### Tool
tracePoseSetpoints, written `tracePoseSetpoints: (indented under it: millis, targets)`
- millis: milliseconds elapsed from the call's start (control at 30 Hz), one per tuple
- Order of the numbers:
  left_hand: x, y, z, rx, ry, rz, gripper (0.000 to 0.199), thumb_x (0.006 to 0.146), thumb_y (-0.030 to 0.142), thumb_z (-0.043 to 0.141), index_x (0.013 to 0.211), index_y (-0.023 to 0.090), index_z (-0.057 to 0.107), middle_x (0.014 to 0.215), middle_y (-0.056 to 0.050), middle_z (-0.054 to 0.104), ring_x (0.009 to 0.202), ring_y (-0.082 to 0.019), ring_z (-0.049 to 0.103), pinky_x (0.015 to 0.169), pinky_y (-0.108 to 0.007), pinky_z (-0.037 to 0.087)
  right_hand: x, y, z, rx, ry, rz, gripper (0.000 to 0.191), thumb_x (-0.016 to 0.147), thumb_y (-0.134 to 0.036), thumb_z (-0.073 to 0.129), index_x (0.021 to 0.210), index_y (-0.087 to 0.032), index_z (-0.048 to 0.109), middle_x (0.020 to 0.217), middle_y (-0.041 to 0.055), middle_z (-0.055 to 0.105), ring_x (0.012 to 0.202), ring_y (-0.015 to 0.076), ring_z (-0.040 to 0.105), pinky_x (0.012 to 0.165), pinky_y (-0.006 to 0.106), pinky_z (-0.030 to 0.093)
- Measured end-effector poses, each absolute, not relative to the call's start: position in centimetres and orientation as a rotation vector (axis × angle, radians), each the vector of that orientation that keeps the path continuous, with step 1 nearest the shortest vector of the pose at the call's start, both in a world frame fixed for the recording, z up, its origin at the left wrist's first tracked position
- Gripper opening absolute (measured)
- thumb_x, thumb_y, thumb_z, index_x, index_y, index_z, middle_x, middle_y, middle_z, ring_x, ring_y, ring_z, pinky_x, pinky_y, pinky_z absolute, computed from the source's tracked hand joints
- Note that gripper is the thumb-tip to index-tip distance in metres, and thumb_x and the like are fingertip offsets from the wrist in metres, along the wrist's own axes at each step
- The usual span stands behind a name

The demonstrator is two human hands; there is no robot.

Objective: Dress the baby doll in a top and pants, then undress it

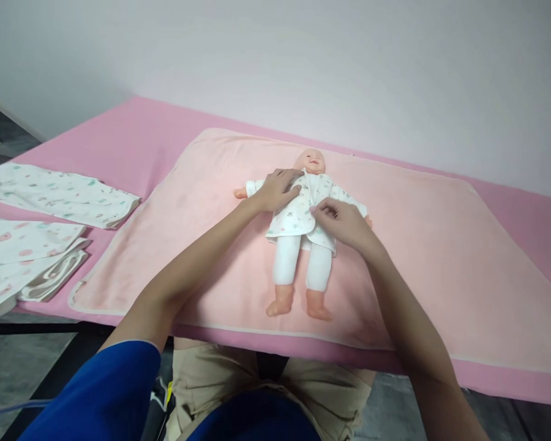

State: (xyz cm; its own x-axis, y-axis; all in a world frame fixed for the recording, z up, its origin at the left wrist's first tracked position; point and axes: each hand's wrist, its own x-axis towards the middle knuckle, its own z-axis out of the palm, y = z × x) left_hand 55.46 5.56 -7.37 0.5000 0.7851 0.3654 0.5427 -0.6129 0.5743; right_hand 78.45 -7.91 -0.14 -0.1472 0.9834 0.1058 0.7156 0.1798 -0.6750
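Observation:
A baby doll (313, 160) lies on its back, head away from me, in white leggings and a white patterned jacket (290, 214). My left hand (279, 188) rests on the jacket's chest at the left, its fingers apart and nothing held. At the jacket's front opening, my right hand (337, 219) pinches the front edge between thumb and fingers. The doll's bare feet (281, 300) point toward me.
Under the doll a light pink blanket (441, 257) covers much of the pink table (119, 131). Folded patterned clothes (59, 193) and another folded pile (27, 251) lie at the left. A pale wall stands behind the table.

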Motion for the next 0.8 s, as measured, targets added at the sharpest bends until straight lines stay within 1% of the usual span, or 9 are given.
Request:
tracePoseSetpoints:
  millis: [67,167,267,367,433,500,567,633,800]
  targets:
    - [55.4,6.4,-7.0,2.415,1.014,0.792,0.061,0.106,0.047,0.050,0.163,0.027,0.060,0.168,-0.009,0.062,0.154,-0.040,0.050,0.130,-0.060,0.037,80.5,-5.3,-0.5,-1.616,-1.790,0.478,0.033,0.100,-0.057,0.067,0.099,-0.025,0.073,0.105,0.0071,0.081,0.091,0.0260,0.070,0.084,0.041,0.055]
    - [55.7,7.0,-6.7,2.462,0.927,0.781,0.060,0.106,0.041,0.046,0.163,0.030,0.060,0.171,-0.007,0.059,0.157,-0.038,0.049,0.132,-0.059,0.035,82.9,-0.9,-2.3,-1.664,-1.705,0.316,0.036,0.098,-0.053,0.066,0.117,-0.023,0.073,0.124,0.0132,0.081,0.106,0.0310,0.072,0.099,0.050,0.059]
    - [55.7,7.2,-6.6,2.448,0.900,0.807,0.059,0.105,0.039,0.047,0.161,0.030,0.059,0.171,-0.008,0.059,0.155,-0.037,0.053,0.132,-0.058,0.037,83.5,2.0,-4.9,-1.593,-1.830,0.355,0.047,0.103,-0.055,0.059,0.133,-0.021,0.072,0.140,0.0174,0.077,0.126,0.0354,0.070,0.115,0.058,0.055]
    - [55.0,7.7,-6.7,2.312,0.917,0.841,0.057,0.105,0.045,0.053,0.159,0.025,0.057,0.165,-0.013,0.064,0.147,-0.036,0.062,0.124,-0.053,0.048,82.9,2.8,-6.9,-1.525,-1.922,0.365,0.058,0.112,-0.058,0.042,0.151,-0.023,0.067,0.155,0.0169,0.071,0.143,0.0372,0.063,0.127,0.064,0.045]
    - [54.4,8.2,-6.7,2.181,1.024,0.808,0.058,0.107,0.054,0.053,0.157,0.024,0.056,0.160,-0.016,0.067,0.137,-0.035,0.069,0.113,-0.050,0.055,82.7,2.7,-7.5,-1.511,-1.944,0.355,0.062,0.115,-0.060,0.035,0.158,-0.025,0.063,0.160,0.0153,0.069,0.148,0.0379,0.060,0.130,0.066,0.041]
    - [53.8,8.7,-6.7,2.132,1.129,0.695,0.059,0.110,0.063,0.048,0.154,0.026,0.058,0.155,-0.016,0.072,0.129,-0.036,0.073,0.106,-0.050,0.058,82.7,2.5,-7.6,-1.485,-1.981,0.363,0.064,0.116,-0.062,0.033,0.160,-0.026,0.062,0.161,0.0143,0.068,0.149,0.0379,0.060,0.130,0.065,0.041]
    - [53.6,8.9,-6.8,2.193,1.158,0.600,0.060,0.112,0.066,0.041,0.152,0.027,0.063,0.152,-0.014,0.074,0.131,-0.038,0.072,0.108,-0.053,0.055,83.0,2.4,-7.4,-1.461,-2.024,0.365,0.066,0.117,-0.064,0.030,0.163,-0.027,0.060,0.161,0.0138,0.068,0.149,0.0379,0.059,0.130,0.064,0.041]
    - [53.6,8.9,-6.9,2.273,1.139,0.583,0.061,0.114,0.064,0.035,0.155,0.028,0.063,0.153,-0.013,0.073,0.135,-0.040,0.069,0.113,-0.056,0.052,83.2,2.5,-7.2,-1.451,-2.058,0.351,0.069,0.117,-0.066,0.027,0.165,-0.027,0.058,0.162,0.0141,0.066,0.149,0.0384,0.059,0.130,0.064,0.041]
    - [54.1,8.5,-7.0,2.314,1.051,0.647,0.059,0.112,0.055,0.039,0.164,0.033,0.058,0.161,-0.009,0.068,0.145,-0.040,0.062,0.119,-0.056,0.049,82.9,2.5,-7.2,-1.449,-2.098,0.319,0.074,0.116,-0.069,0.020,0.167,-0.028,0.055,0.161,0.0155,0.066,0.146,0.0398,0.059,0.127,0.066,0.042]
